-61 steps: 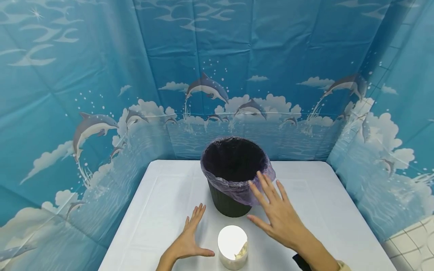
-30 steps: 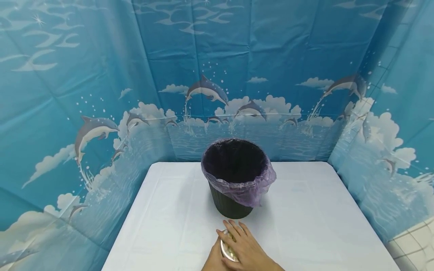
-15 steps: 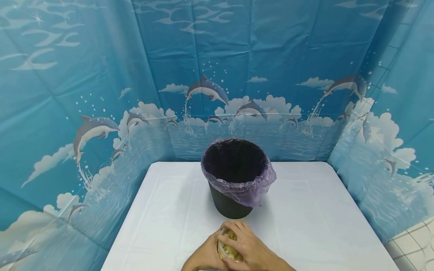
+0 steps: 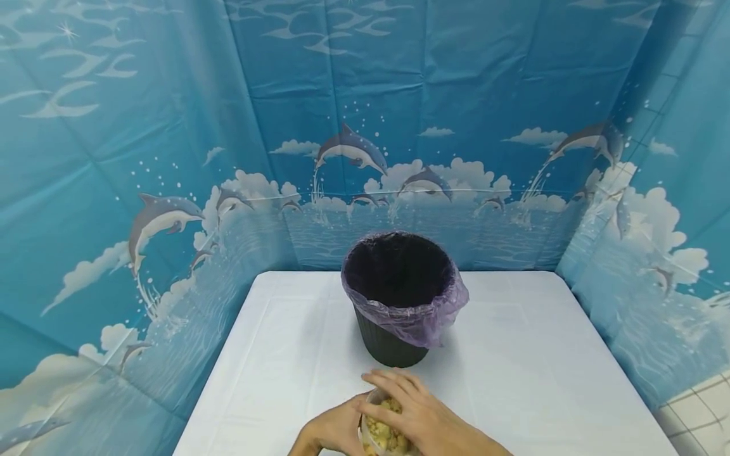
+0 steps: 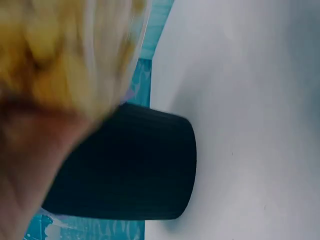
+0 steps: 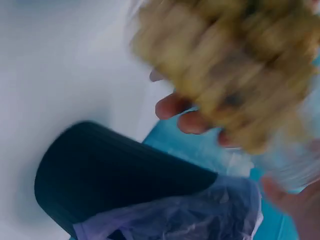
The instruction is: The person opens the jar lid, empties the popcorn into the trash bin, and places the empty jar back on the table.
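Observation:
Above the near part of the white table, both hands hold a clear round tub (image 4: 385, 433) of yellowish, lumpy pieces. My left hand (image 4: 335, 425) grips its left side. On the right, my right hand (image 4: 422, 415) has its fingers curved over the far side of the tub. The tub looks tilted, with the pieces (image 6: 225, 70) seen close and blurred in the right wrist view. Part of a hand (image 5: 35, 155) lies against the tub in the left wrist view. I cannot make out the tub's lid; the hands hide much of its rim.
Just beyond the hands stands a black bin (image 4: 388, 339) with a purple plastic liner (image 4: 424, 320) folded over its rim. A white cloth covers the table (image 4: 530, 354). Blue curtains (image 4: 274, 126) with dolphins enclose the back and both sides.
Two seconds ago the tub stood upright between two spread hands. Since then both hands have taken hold of it and tilted it, so more of the yellowish pieces show. The bin stayed put.

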`<action>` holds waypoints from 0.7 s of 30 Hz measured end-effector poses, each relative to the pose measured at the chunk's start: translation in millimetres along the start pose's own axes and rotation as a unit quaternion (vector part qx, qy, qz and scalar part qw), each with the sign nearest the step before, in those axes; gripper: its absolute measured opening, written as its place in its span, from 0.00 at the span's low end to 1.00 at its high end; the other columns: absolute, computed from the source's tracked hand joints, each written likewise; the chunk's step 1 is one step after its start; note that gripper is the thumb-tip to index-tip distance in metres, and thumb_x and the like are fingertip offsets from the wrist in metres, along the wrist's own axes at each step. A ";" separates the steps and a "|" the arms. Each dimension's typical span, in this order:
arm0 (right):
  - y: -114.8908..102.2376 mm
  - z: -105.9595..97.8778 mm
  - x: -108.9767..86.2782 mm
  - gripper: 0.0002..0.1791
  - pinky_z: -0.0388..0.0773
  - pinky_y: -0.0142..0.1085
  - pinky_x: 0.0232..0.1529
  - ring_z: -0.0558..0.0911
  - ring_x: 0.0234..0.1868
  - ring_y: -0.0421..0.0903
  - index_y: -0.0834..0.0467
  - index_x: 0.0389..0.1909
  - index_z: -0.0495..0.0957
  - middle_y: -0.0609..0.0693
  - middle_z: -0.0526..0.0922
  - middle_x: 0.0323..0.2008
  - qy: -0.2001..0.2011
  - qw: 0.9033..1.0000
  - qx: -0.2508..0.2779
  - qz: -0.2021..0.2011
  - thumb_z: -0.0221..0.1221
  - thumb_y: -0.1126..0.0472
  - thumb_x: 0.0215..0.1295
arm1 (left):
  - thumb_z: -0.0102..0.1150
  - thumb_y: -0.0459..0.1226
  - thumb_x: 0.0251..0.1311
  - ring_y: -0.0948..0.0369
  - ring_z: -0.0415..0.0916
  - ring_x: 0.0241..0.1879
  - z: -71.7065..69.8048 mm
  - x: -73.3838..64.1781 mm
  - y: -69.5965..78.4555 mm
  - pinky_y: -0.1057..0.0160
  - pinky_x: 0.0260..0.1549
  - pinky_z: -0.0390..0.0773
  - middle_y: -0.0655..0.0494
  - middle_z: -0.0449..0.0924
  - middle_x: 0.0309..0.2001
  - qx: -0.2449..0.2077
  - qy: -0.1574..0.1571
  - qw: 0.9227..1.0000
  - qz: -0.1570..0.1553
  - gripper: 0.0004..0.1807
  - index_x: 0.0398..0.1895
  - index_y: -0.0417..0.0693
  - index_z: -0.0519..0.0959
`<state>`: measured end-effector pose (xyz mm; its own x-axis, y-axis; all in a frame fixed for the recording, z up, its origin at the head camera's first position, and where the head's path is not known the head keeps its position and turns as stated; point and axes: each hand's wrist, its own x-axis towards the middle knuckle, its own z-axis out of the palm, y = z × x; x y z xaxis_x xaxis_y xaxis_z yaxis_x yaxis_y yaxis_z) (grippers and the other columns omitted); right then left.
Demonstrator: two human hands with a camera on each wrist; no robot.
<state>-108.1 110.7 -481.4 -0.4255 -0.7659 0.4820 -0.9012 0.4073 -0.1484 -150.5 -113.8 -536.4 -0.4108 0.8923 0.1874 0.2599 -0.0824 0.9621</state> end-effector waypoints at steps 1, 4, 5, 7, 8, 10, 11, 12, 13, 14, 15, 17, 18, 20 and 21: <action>1.5 -2.4 0.1 0.45 0.77 0.54 0.61 0.65 0.76 0.48 0.44 0.81 0.59 0.50 0.59 0.80 0.000 1.000 -0.009 0.027 0.43 0.23 0.71 | 0.76 0.29 0.54 0.65 0.75 0.64 4.6 1.6 -0.3 0.62 0.64 0.80 0.40 0.67 0.72 0.001 0.047 0.999 -0.010 0.51 0.79 0.46 0.56; 2.6 -1.4 2.5 0.44 0.78 0.57 0.58 0.68 0.74 0.51 0.40 0.80 0.59 0.51 0.62 0.79 0.007 0.992 -0.052 0.113 0.49 0.24 0.69 | 0.80 0.34 0.49 0.61 0.76 0.65 19.4 7.9 -1.4 0.64 0.63 0.79 0.45 0.67 0.74 0.049 0.199 0.977 -0.052 0.58 0.81 0.51 0.53; 2.0 1.4 3.9 0.44 0.79 0.57 0.57 0.70 0.73 0.52 0.40 0.79 0.61 0.52 0.64 0.77 0.014 0.988 -0.064 0.137 0.53 0.26 0.68 | 0.81 0.37 0.49 0.59 0.76 0.65 24.4 10.7 -1.6 0.64 0.63 0.79 0.45 0.67 0.74 0.076 0.240 0.965 -0.067 0.59 0.81 0.49 0.53; -0.3 8.9 6.5 0.42 0.80 0.59 0.55 0.72 0.70 0.55 0.41 0.77 0.66 0.55 0.69 0.74 0.029 0.980 -0.088 0.179 0.57 0.27 0.66 | 0.82 0.43 0.49 0.54 0.76 0.65 34.1 15.9 -2.4 0.63 0.61 0.80 0.42 0.69 0.72 0.150 0.308 0.935 -0.088 0.59 0.80 0.43 0.53; -1.2 13.1 7.5 0.42 0.79 0.60 0.54 0.73 0.69 0.58 0.42 0.76 0.68 0.57 0.70 0.72 0.038 0.976 -0.096 0.192 0.57 0.27 0.66 | 0.81 0.44 0.49 0.52 0.77 0.64 38.9 19.2 -3.3 0.61 0.60 0.81 0.40 0.71 0.70 0.188 0.333 0.919 -0.092 0.58 0.78 0.39 0.54; -3.4 20.7 10.1 0.40 0.79 0.62 0.53 0.74 0.68 0.61 0.43 0.75 0.70 0.60 0.72 0.71 0.057 0.969 -0.111 0.213 0.55 0.27 0.67 | 0.79 0.43 0.51 0.48 0.79 0.60 48.2 25.8 -4.1 0.57 0.57 0.84 0.38 0.73 0.66 0.260 0.370 0.888 -0.087 0.54 0.75 0.32 0.56; -4.4 23.9 11.4 0.39 0.79 0.63 0.53 0.75 0.67 0.62 0.44 0.74 0.71 0.61 0.72 0.70 0.067 0.966 -0.117 0.221 0.53 0.27 0.69 | 0.79 0.41 0.51 0.48 0.81 0.58 52.3 29.0 -4.4 0.56 0.54 0.86 0.37 0.74 0.64 0.295 0.384 0.872 -0.079 0.52 0.73 0.29 0.57; -5.2 26.4 12.7 0.38 0.78 0.64 0.52 0.75 0.66 0.63 0.44 0.74 0.71 0.62 0.73 0.69 0.078 0.963 -0.123 0.226 0.51 0.28 0.71 | 0.79 0.38 0.51 0.48 0.81 0.56 55.8 32.3 -4.6 0.54 0.52 0.87 0.37 0.75 0.61 0.330 0.397 0.854 -0.070 0.50 0.70 0.28 0.59; -5.6 28.6 14.0 0.37 0.78 0.64 0.52 0.76 0.65 0.63 0.45 0.73 0.72 0.63 0.74 0.68 0.090 0.961 -0.130 0.228 0.48 0.29 0.73 | 0.78 0.36 0.49 0.48 0.82 0.54 59.1 35.2 -4.3 0.54 0.51 0.87 0.38 0.76 0.59 0.357 0.409 0.837 -0.063 0.48 0.69 0.27 0.60; -5.8 30.1 15.1 0.35 0.78 0.63 0.52 0.76 0.64 0.63 0.46 0.72 0.73 0.63 0.75 0.67 0.103 0.959 -0.133 0.230 0.46 0.30 0.75 | 0.79 0.34 0.47 0.49 0.82 0.53 61.8 37.6 -3.9 0.53 0.50 0.88 0.38 0.76 0.58 0.382 0.421 0.821 -0.059 0.48 0.68 0.26 0.61; -5.7 31.2 16.3 0.33 0.78 0.62 0.52 0.77 0.63 0.62 0.47 0.71 0.74 0.63 0.75 0.66 0.113 0.957 -0.139 0.230 0.44 0.32 0.77 | 0.79 0.33 0.45 0.49 0.82 0.51 63.8 39.7 -3.5 0.53 0.48 0.88 0.38 0.76 0.57 0.399 0.431 0.808 -0.052 0.48 0.67 0.25 0.61; -4.7 32.2 18.2 0.31 0.78 0.58 0.51 0.77 0.61 0.59 0.48 0.67 0.78 0.62 0.77 0.63 0.132 0.954 -0.148 0.225 0.41 0.34 0.80 | 0.80 0.31 0.43 0.50 0.82 0.49 65.5 42.3 -2.1 0.54 0.47 0.89 0.37 0.76 0.55 0.411 0.444 0.795 -0.048 0.48 0.66 0.24 0.62; -4.1 32.3 19.0 0.30 0.77 0.56 0.50 0.77 0.60 0.58 0.48 0.65 0.79 0.61 0.78 0.62 0.139 0.954 -0.150 0.220 0.41 0.36 0.80 | 0.80 0.32 0.43 0.50 0.82 0.49 65.4 42.6 -1.3 0.54 0.46 0.89 0.38 0.76 0.55 0.407 0.446 0.796 -0.051 0.49 0.66 0.24 0.62; -2.8 31.3 20.4 0.27 0.77 0.54 0.49 0.78 0.59 0.55 0.47 0.61 0.81 0.58 0.78 0.59 0.150 0.955 -0.150 0.207 0.41 0.37 0.81 | 0.80 0.33 0.45 0.51 0.83 0.49 63.6 40.8 1.0 0.56 0.45 0.89 0.37 0.76 0.56 0.381 0.438 0.812 -0.054 0.49 0.67 0.23 0.60; -2.1 30.7 20.7 0.26 0.76 0.53 0.49 0.78 0.58 0.54 0.47 0.59 0.81 0.57 0.78 0.59 0.154 0.956 -0.151 0.197 0.41 0.38 0.81 | 0.80 0.35 0.47 0.51 0.83 0.49 61.9 39.1 2.1 0.57 0.46 0.89 0.37 0.76 0.56 0.362 0.429 0.826 -0.055 0.49 0.67 0.24 0.60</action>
<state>-117.6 78.7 -497.6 -0.6414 -0.3594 0.6778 -0.5911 0.7947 -0.1381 -112.0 -51.7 -539.3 -0.8541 0.2077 0.4768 0.5062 0.5425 0.6704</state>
